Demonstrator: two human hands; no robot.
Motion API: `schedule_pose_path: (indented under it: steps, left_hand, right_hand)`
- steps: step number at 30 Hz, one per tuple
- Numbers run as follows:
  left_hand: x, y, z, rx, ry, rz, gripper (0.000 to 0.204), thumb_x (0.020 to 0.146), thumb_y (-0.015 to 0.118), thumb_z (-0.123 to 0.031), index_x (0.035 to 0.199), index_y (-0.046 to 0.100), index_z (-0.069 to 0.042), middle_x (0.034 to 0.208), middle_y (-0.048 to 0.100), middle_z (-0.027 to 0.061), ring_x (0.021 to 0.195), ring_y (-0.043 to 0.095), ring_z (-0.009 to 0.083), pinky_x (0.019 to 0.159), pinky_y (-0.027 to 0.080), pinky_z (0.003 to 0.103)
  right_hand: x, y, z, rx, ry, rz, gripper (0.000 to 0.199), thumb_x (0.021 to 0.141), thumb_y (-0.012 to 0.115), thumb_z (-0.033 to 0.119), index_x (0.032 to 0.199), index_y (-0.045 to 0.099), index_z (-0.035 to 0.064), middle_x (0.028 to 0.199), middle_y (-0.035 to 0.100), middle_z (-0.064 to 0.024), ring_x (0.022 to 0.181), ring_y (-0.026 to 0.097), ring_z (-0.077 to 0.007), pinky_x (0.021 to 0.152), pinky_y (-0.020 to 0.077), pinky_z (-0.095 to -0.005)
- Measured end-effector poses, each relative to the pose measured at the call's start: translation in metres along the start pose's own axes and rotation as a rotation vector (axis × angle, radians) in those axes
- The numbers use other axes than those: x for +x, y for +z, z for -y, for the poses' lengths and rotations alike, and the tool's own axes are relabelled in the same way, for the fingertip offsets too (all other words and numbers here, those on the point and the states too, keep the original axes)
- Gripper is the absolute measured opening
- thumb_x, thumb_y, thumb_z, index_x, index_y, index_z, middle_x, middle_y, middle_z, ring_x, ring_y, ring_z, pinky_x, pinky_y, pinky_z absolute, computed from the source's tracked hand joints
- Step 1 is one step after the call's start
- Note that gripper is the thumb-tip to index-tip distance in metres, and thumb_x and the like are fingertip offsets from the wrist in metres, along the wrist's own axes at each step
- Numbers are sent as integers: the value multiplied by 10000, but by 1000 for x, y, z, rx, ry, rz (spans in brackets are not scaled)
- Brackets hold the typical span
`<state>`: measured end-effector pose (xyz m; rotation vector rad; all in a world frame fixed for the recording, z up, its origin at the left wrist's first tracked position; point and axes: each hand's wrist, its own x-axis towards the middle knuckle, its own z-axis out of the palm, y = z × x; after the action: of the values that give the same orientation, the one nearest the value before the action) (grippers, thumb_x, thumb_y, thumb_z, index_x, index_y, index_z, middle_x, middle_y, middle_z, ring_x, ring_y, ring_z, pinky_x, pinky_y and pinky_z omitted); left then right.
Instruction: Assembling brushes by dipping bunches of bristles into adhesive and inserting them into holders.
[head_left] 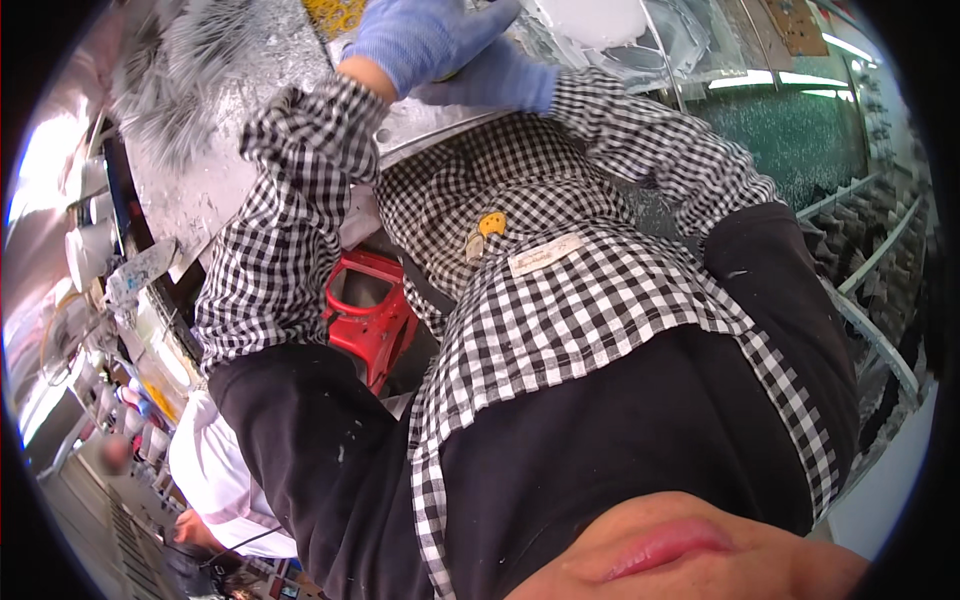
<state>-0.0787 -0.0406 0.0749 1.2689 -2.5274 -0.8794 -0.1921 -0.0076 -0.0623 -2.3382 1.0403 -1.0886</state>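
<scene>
My left hand [415,45], in a lavender-blue knit glove, is at the top of the view, its thumb stretched out to the right. Its other fingers run past the upper edge or are turned from sight. Under it, from the right, comes my right hand [505,80] in the same kind of glove, its fingers hidden behind the left one. The two hands overlap and seem to touch. A small dark, yellowish edge shows between them, too little to name. Both are over the near edge of a pale, stained worktable [400,120].
Grey bristly tufts [185,85] cover the table's left part, near a yellow patterned piece [333,14]. A white rounded thing [595,18] lies at the top right. Below is a red plastic stool [372,318]. Metal racks [870,260] stand right; a person in white [215,465] is lower left.
</scene>
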Motion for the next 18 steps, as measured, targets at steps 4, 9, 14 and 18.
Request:
schedule_pose_path:
  steps: [4,9,14,18]
  left_hand:
    - [55,-3,-13,241,430,12,476,980,583,-396,1291,629,-39,1141,696,212,1089,671,334,962,542,440]
    - [133,27,-72,-64,407,-72,472,897,626,-438,1044,752,-8,997,735,254,958,718,389,862,553,469]
    - [156,39,-88,313,624,-3,392,878,607,-376,992,755,-32,994,731,255,961,712,403,850,548,473]
    - [152,39,-74,133,293,100,418,873,596,-380,1062,742,-37,1044,715,270,1016,694,413,883,538,478]
  right_hand:
    - [-18,-72,-23,-82,309,70,470,843,824,454,1105,714,78,1010,755,-47,871,724,-179,793,609,-333]
    - [-54,-150,-68,-239,115,215,682,832,822,145,1436,514,75,1451,557,-89,1320,553,-194,1096,468,-340]
    - [-66,-116,-121,-304,415,-295,680,818,838,370,1388,568,118,1450,561,-107,1306,569,-222,1072,470,-357]
    - [-55,-112,-122,-146,523,-176,655,838,804,423,1374,582,118,1415,586,-124,1323,539,-210,1103,437,-335]
